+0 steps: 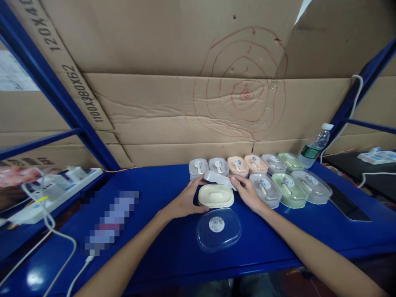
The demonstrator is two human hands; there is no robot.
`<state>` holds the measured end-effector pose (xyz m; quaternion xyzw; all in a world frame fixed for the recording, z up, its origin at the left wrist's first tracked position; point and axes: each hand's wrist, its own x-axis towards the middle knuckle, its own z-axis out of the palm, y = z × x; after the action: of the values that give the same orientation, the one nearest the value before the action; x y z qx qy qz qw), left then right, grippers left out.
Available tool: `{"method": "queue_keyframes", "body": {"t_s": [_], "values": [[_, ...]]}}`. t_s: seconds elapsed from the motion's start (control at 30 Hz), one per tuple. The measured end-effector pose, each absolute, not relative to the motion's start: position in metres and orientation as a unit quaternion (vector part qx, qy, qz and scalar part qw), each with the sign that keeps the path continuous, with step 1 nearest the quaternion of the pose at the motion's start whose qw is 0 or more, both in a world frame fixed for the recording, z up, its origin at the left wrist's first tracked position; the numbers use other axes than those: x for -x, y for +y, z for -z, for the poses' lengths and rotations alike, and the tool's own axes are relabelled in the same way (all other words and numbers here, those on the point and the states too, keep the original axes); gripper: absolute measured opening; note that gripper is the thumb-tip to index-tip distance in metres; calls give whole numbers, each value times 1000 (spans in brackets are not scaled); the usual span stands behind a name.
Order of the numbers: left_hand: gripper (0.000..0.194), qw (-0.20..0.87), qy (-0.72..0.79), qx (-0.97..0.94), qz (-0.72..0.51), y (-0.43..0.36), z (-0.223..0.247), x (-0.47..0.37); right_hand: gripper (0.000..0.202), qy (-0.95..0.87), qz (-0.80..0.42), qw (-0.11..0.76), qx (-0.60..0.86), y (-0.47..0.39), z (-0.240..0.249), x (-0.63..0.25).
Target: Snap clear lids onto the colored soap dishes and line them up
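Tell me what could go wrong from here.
The clear lid lies just in front of the cream container, so the left hand might brush it aside. The white strip at the right hand is close to the lidded boxes behind it, and could bump one.

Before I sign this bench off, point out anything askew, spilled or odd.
The brown cardboard backing behind the blue tabletop is creased and bears hand-drawn red rings like a target, which seems odd at a workplace. I see no spill.
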<state>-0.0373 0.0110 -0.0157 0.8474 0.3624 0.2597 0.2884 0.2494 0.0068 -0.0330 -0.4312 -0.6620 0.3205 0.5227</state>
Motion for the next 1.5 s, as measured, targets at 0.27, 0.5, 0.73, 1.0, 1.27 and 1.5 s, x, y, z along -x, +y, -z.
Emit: {"method": "queue_keyframes", "body": {"t_s": [0.27, 0.5, 0.73, 1.0, 1.27, 1.5], "values": [[125, 278, 388, -840, -257, 13, 20, 41, 49, -693, -313, 491, 425, 2, 30, -249], [125, 286, 402, -832, -254, 13, 21, 41, 41, -743, -281, 464, 393, -5, 21, -250], [123, 275, 395, -837, -260, 14, 23, 41, 48, -775, -242, 450, 371, -9, 19, -249], [118, 265, 391, -844, -253, 12, 21, 40, 54, -795, -213, 430, 370, -13, 16, -250], [115, 259, 375, -847, -273, 13, 22, 39, 52, -782, -177, 471, 367, -12, 15, -252], [107, 229, 371, -856, -277, 11, 19, 37, 48, -768, -168, 488, 380, -10, 17, -255]]}}
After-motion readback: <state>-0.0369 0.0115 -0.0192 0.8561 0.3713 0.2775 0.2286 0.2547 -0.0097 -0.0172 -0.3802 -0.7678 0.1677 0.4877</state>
